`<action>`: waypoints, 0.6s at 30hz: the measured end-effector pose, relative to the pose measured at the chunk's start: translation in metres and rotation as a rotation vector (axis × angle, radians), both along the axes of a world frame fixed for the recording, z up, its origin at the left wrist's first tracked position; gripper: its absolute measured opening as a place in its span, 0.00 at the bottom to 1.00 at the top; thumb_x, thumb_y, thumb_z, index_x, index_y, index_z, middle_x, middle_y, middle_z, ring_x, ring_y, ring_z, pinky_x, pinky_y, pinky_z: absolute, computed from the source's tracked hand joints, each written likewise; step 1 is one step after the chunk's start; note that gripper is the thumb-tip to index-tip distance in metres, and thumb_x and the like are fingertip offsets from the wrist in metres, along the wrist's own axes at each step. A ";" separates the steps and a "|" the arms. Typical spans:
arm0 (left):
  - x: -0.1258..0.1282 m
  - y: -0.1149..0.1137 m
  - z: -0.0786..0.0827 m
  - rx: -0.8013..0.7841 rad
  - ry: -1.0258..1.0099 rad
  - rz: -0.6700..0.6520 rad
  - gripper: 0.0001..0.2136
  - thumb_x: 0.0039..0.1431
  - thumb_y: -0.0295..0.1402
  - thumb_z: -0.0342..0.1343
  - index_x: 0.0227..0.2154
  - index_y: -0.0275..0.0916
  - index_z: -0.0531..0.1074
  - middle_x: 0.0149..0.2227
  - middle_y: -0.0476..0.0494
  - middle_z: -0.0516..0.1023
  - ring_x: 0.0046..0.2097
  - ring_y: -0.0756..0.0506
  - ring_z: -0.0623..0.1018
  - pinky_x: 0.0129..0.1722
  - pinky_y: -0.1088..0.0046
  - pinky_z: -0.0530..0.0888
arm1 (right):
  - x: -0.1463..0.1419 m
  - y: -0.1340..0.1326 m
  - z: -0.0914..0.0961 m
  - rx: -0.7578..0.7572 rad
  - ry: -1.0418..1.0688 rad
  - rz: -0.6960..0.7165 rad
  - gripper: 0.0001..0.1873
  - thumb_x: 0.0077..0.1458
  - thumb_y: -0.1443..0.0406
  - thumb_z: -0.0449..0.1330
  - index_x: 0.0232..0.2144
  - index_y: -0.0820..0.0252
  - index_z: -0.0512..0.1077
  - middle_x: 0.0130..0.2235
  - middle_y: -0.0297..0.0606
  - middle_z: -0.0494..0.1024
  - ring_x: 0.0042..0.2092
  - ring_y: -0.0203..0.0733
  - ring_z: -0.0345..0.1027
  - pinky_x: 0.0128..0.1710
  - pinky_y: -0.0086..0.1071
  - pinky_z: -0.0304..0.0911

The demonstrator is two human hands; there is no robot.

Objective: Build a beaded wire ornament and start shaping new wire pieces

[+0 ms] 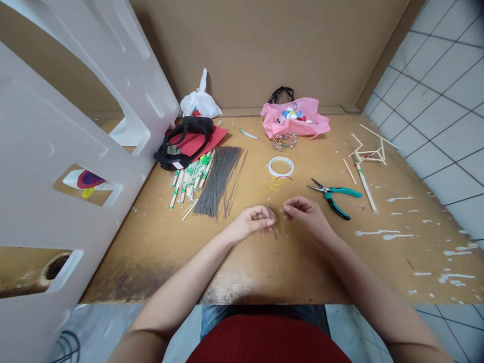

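Observation:
My left hand (254, 222) rests on the wooden board (292, 254), fingers curled in a pinch on a short thin grey wire (272, 225) that points down toward me. Just to the right, my right hand (304, 210) is also curled, its fingertips pinched close to the wire's upper end; what it grips is too small to make out. Green-handled pliers (334, 196) lie just right of my right hand. A bundle of thin grey wires (218, 179) lies to the upper left of my left hand.
Wrapped chopsticks (190, 180), a black strap (177, 146) on red paper, a white bag (199, 102), a pink bag (295, 119), a white cord coil (281, 166) and a stick frame (370, 153) lie further back. A white plastic panel (47, 172) stands at left, tiled floor at right.

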State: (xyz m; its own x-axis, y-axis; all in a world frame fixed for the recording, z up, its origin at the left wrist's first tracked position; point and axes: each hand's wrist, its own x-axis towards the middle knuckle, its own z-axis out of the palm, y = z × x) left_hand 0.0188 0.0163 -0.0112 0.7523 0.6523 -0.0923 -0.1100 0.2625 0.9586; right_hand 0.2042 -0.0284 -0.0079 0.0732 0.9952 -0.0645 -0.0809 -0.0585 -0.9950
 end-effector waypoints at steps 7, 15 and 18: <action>0.002 -0.001 -0.007 -0.004 0.082 0.110 0.16 0.45 0.40 0.63 0.27 0.33 0.66 0.23 0.48 0.73 0.24 0.54 0.72 0.26 0.78 0.69 | -0.006 -0.003 0.005 -0.028 -0.084 0.065 0.10 0.45 0.59 0.64 0.25 0.60 0.72 0.23 0.32 0.74 0.24 0.32 0.65 0.27 0.29 0.63; 0.007 -0.010 -0.011 0.156 0.171 0.173 0.14 0.47 0.41 0.60 0.26 0.33 0.68 0.23 0.49 0.72 0.24 0.54 0.68 0.28 0.78 0.65 | -0.011 -0.005 0.001 0.016 -0.165 0.072 0.08 0.45 0.60 0.64 0.26 0.59 0.74 0.23 0.32 0.75 0.26 0.35 0.68 0.29 0.30 0.64; 0.005 -0.009 -0.009 0.181 0.192 0.129 0.13 0.48 0.40 0.59 0.25 0.33 0.68 0.22 0.49 0.71 0.24 0.54 0.68 0.27 0.78 0.64 | -0.010 -0.005 -0.002 0.095 -0.293 0.059 0.06 0.45 0.62 0.64 0.26 0.58 0.76 0.27 0.35 0.77 0.30 0.37 0.70 0.31 0.31 0.64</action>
State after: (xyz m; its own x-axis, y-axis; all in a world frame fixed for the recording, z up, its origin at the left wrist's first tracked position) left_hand 0.0240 0.0076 -0.0205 0.6422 0.7602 -0.0981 0.0566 0.0806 0.9951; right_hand 0.1937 -0.0338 -0.0094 0.0166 0.9989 0.0439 0.2114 0.0394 -0.9766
